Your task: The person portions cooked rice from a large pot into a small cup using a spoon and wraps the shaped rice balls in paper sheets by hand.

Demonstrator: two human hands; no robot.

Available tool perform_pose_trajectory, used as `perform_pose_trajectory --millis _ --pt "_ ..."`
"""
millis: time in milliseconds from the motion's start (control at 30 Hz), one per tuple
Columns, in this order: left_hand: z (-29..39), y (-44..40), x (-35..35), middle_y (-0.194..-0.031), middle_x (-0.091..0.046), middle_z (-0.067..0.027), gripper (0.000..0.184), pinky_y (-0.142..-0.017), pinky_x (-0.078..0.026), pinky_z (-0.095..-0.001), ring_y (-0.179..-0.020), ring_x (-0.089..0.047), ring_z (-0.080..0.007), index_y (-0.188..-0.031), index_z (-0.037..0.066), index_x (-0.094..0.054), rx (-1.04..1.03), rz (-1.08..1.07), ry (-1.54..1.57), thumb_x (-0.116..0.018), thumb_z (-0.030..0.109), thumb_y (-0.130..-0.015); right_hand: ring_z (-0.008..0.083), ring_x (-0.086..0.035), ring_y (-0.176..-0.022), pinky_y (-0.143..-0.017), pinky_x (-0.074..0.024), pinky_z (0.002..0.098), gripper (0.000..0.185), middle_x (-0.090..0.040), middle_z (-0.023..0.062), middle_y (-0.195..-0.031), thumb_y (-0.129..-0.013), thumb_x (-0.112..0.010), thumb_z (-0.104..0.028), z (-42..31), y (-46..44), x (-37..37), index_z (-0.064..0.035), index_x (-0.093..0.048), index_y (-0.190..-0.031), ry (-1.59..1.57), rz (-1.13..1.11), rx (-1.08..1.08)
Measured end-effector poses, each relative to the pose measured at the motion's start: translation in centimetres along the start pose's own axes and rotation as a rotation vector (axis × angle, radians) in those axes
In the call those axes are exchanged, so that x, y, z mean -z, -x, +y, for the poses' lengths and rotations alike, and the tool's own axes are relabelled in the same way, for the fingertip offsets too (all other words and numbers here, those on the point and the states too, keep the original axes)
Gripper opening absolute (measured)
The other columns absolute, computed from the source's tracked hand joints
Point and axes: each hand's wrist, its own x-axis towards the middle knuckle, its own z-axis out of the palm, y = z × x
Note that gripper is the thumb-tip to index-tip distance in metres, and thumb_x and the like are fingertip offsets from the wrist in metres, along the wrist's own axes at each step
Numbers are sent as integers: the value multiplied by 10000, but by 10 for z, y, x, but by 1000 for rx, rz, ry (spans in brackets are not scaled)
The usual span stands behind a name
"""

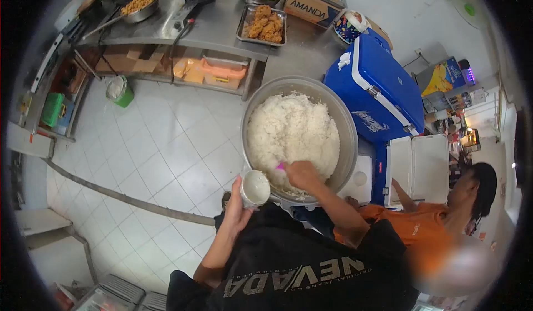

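Note:
A large metal pot stands in front of me, heaped with cooked white rice. In my left hand is a small white bowl, its mouth tilted up toward me and its inside smeared whitish. The bowl is just outside the pot's near-left rim. Over the near part of the rice, my right hand is closed around a pink utensil. Only a short pink piece of it shows, at the rice surface; its full shape is hidden.
A blue cooler stands right of the pot, near a co-worker in an orange shirt by an opened white-lined cooler. On the steel counter sit a tray of fried chicken and a cardboard box. A green bucket is on the floor.

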Motion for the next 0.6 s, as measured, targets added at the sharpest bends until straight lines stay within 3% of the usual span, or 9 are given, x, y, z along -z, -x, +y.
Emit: perform_pose_trajectory --millis 100,167,267,400,500,600 --pt "-1 -3 -5 -1219 -637 -68 613 -839 -522 -366 -1076 -626 -206 -1338 99 -531 -20 43 45 -403 600 -1009 369 -694 -793 -701 -533 516 253 -690 204 -823 -924 -536 -154 11 10 22 -33 -675 -1098 67 -48 48" --pt "-6 -1 -9 -1219 -637 -70 611 -824 -524 -381 -1070 -628 -219 -1342 103 -529 -35 136 57 -390 598 -1012 366 -692 -815 -725 -522 531 292 -691 196 -817 -978 -489 -202 25 -2 73 -16 -684 -1089 31 -53 -61" --pt "-9 2 -18 -1254 -622 -74 607 -857 -529 -392 -1112 -622 -230 -1347 106 -527 -49 193 51 -393 595 -1012 350 -683 -737 -679 -536 500 409 -681 194 -770 -914 -484 -85 38 -49 109 -117 -647 -1288 35 70 -55" --pt "-12 3 -37 -1256 -625 -60 586 -892 -530 -398 -1139 -613 -229 -1343 116 -536 -108 367 91 -405 582 -1012 351 -675 -699 -659 -537 490 359 -677 178 -753 -929 -487 -116 63 -67 11 -113 -675 -1234 -130 -105 11" --pt "-14 4 -42 -1271 -624 -62 558 -945 -513 -405 -1166 -603 -224 -1326 100 -556 -134 410 124 -401 543 -1024 354 -674 -682 -638 -532 485 307 -669 179 -722 -934 -493 -143 68 -36 -31 -97 -717 -1138 -1 -115 144" --pt "-19 6 -39 -1273 -625 -62 521 -993 -493 -401 -1174 -601 -218 -1319 86 -560 -133 435 221 -407 496 -1035 336 -682 -684 -623 -522 486 308 -665 179 -697 -931 -493 -159 56 -28 31 -103 -729 -1122 164 -206 243"
